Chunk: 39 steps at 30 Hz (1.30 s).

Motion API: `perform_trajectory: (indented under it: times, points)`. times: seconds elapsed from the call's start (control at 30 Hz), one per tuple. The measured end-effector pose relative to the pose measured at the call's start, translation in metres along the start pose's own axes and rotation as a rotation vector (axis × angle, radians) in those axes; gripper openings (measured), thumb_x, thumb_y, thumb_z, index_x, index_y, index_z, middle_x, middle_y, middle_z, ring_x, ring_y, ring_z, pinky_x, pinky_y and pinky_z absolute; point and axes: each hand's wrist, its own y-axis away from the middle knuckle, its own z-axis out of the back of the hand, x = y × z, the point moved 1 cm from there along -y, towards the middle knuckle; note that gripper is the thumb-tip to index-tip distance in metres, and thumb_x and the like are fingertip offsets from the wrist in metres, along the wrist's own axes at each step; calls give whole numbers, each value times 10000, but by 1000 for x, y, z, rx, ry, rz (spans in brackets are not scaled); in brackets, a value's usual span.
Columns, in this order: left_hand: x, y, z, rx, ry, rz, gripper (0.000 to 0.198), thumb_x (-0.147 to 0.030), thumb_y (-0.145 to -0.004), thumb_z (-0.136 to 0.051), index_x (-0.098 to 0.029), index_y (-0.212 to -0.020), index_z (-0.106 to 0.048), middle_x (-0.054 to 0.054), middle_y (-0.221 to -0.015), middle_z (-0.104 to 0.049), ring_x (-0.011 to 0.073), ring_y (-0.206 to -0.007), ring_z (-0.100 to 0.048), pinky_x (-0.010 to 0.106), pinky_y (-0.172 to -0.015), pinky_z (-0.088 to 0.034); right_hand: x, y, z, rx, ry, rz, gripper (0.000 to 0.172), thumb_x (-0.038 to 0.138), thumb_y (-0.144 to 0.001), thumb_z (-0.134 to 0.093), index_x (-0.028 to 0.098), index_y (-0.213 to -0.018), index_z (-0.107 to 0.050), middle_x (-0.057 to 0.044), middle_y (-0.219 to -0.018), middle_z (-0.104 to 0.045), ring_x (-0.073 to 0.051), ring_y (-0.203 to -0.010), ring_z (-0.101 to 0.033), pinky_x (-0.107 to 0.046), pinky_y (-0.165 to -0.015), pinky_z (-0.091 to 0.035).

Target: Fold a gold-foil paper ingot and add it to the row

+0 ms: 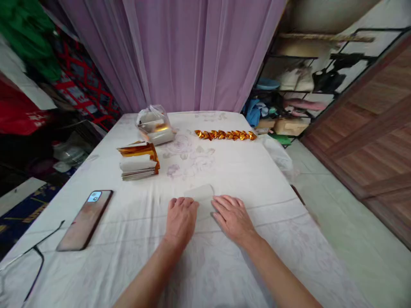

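Note:
A small white piece of paper [201, 192] lies on the table in front of me, pale against the pale cloth. My left hand [182, 217] rests at its near left side, fingers curled down and closed on its edge; the thumb is hidden. On the other side, my right hand [233, 218] lies palm down with its fingers stretched out, fingertips by the paper's right edge. Farther off to the left stands a stack of folded paper [138, 164] with shiny gold sheets. A row of folded gold foil pieces [225, 135] runs along the far right of the table.
A clear plastic bag [155, 124] with paper and gold foil sits at the far left of the table. A phone [86, 220] lies face down at left, near eyeglasses [37, 248]. White floral cloth [224, 273] covers the table. A purple curtain [192, 55] hangs behind.

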Motion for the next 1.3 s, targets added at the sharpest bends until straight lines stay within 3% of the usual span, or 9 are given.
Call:
perform_trajectory:
  times: [0.17,0.37,0.53,0.7,0.83,1.0,1.07,1.17,1.3]
  points:
    - [-15,13,5,-33,6,6,167,-252,-950,-531,-225,-1017,-682,52,-1048,-715,244,-977,-629,464,-930,-403,2,-1,-1,-19,20,-3,283,317,-971,-534,222,-1211,-649,-70,-1310,-637,-244,-1196,-523,-398,-971,-349]
    - [-24,24,-2,-112,-29,26,297,-358,-944,-545,-186,-1167,-640,113,-1201,-678,297,-1121,-595,524,-1003,-398,10,7,-5,-112,4,8,264,324,-975,-529,214,-1180,-654,-85,-1220,-669,-237,-1116,-559,-395,-958,-355]
    - [-13,14,-7,-154,-21,-7,287,-316,-960,-508,-166,-1154,-657,115,-1217,-692,331,-1209,-565,557,-1043,-369,20,14,-4,-149,-63,57,234,297,-987,-499,208,-1131,-660,-84,-1142,-697,-220,-1057,-582,-377,-911,-364]
    - [-11,-5,0,-150,-30,-4,251,-315,-950,-524,-149,-1044,-688,130,-1225,-683,331,-1215,-551,558,-1042,-371,28,14,-1,-140,-212,176,245,275,-1007,-439,213,-1041,-674,-62,-1071,-724,-198,-1016,-604,-362,-901,-383]
    - [-18,-12,3,-111,-43,38,265,-365,-926,-567,-133,-972,-686,133,-1100,-698,307,-1084,-596,531,-1001,-406,15,8,-1,-161,-331,188,274,259,-1017,-404,220,-994,-674,-45,-976,-742,-172,-954,-640,-325,-886,-419]
    - [-17,-11,-6,-97,-54,56,225,-329,-909,-601,-146,-1028,-655,109,-1098,-695,281,-1045,-611,526,-1008,-402,-20,-20,-4,-239,-296,35,248,247,-990,-438,219,-957,-683,-47,-957,-752,-185,-924,-670,-313,-852,-457]
    - [-11,-12,-11,-107,-53,4,232,-329,-920,-588,-171,-1080,-645,97,-1162,-691,280,-1106,-600,538,-1041,-373,-29,-37,-4,-209,-289,-24,214,241,-966,-467,221,-985,-679,-54,-1013,-745,-193,-964,-667,-319,-884,-464]
    - [6,-19,-14,-68,-72,-194,291,-330,-929,-579,-220,-1195,-621,67,-1266,-669,280,-1246,-540,515,-1082,-342,-36,-59,-3,-89,-298,-121,193,195,-903,-525,221,-1035,-663,-59,-1110,-723,-194,-1069,-637,-317,-954,-450]
    - [30,-32,-7,65,-108,-449,330,-308,-926,-581,-289,-1255,-604,12,-1328,-644,257,-1329,-471,486,-1113,-316,-38,-68,-2,25,-293,-206,187,216,-911,-517,218,-1030,-661,-49,-1014,-738,-188,-995,-654,-287,-877,-468]
